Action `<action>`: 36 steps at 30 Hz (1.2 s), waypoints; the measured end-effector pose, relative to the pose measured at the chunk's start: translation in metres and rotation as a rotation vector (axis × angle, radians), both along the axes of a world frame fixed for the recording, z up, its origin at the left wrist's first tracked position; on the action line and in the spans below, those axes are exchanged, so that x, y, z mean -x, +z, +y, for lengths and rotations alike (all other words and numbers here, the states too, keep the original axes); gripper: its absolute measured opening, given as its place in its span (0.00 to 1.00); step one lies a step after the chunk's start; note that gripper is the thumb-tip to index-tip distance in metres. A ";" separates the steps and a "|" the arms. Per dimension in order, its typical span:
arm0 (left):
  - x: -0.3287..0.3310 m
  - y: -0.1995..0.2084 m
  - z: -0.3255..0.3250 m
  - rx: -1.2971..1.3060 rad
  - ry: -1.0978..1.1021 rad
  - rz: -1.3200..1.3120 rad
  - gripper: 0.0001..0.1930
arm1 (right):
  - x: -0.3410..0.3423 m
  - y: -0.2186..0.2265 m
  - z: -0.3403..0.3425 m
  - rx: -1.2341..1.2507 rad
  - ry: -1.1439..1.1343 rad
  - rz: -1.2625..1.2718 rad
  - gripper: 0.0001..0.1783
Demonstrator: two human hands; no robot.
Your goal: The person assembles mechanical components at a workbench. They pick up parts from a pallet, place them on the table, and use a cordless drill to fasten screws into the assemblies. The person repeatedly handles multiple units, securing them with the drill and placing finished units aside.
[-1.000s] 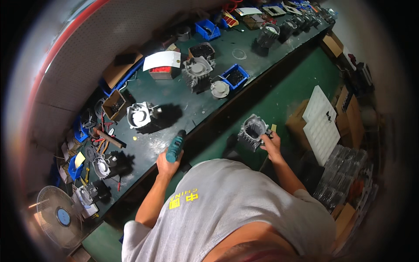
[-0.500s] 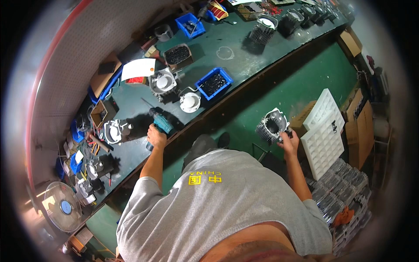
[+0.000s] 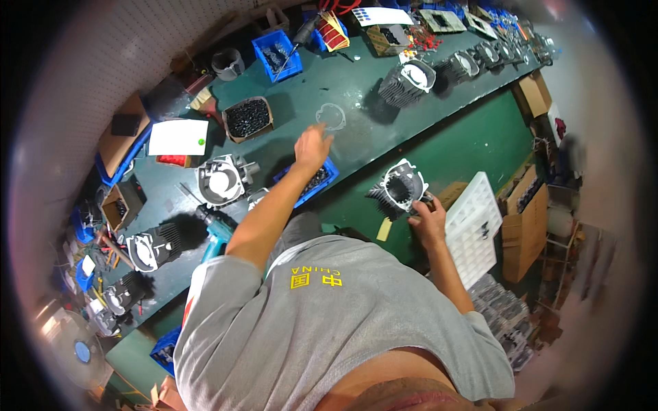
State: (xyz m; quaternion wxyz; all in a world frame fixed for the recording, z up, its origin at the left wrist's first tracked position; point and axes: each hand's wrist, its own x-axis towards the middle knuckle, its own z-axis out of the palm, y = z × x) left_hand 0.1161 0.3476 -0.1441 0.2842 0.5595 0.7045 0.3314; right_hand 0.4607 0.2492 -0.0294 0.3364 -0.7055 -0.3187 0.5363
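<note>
My left hand (image 3: pixel 313 148) reaches over the bench, its fingers slightly apart at the near edge of a thin, pale ring-shaped gasket (image 3: pixel 332 117) lying flat. Whether the fingertips touch the gasket is hard to tell. My right hand (image 3: pixel 430 220) grips a dark finned metal housing (image 3: pixel 399 190) by its rim, off the bench's front edge, its bright open end tilted up. The teal power drill (image 3: pixel 216 235) lies on the bench beside my left forearm, partly covered by it. Below that forearm, a blue bin (image 3: pixel 327 177) of small dark parts is half hidden.
A metal casing (image 3: pixel 221 179) and a cardboard box of black screws (image 3: pixel 248 118) stand on the green bench. Finned housings (image 3: pixel 407 83) line its far right side. White molded trays (image 3: pixel 473 236) and a cardboard carton (image 3: pixel 525 226) are at my right, near stacked metal parts.
My left hand has let go of the drill and moved up and right to the gasket. My right hand still holds the finned housing. The whole view has shifted.
</note>
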 end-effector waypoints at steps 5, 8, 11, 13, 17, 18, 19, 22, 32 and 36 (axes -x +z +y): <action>0.000 -0.052 0.082 0.215 -0.020 0.223 0.20 | 0.020 0.015 0.044 0.006 0.061 0.023 0.31; 0.003 -0.077 0.101 0.277 -0.030 0.325 0.19 | 0.030 0.021 0.069 0.008 0.089 -0.024 0.32; 0.002 -0.095 0.108 0.286 -0.061 0.383 0.16 | 0.036 0.027 0.097 0.064 0.181 -0.039 0.31; 0.003 -0.099 0.111 0.312 -0.106 0.422 0.15 | 0.037 0.022 0.116 0.058 0.240 -0.026 0.31; 0.002 -0.103 0.111 0.314 0.071 0.327 0.14 | 0.034 0.005 0.166 0.029 0.383 0.055 0.33; 0.005 -0.094 0.110 0.338 0.112 0.240 0.13 | 0.035 0.002 0.178 0.019 0.398 0.092 0.33; 0.009 -0.089 0.106 0.357 0.159 0.149 0.13 | 0.037 0.002 0.189 0.007 0.417 0.124 0.33; 0.027 -0.082 0.084 0.101 0.485 -0.141 0.12 | 0.045 -0.005 0.227 0.025 0.503 0.136 0.34; 0.011 0.085 0.032 -0.046 0.744 -0.733 0.07 | 0.102 -0.055 0.333 0.066 0.905 0.363 0.38; 0.007 0.094 0.038 -0.085 0.676 -0.624 0.09 | 0.116 -0.064 0.350 0.069 1.069 0.365 0.40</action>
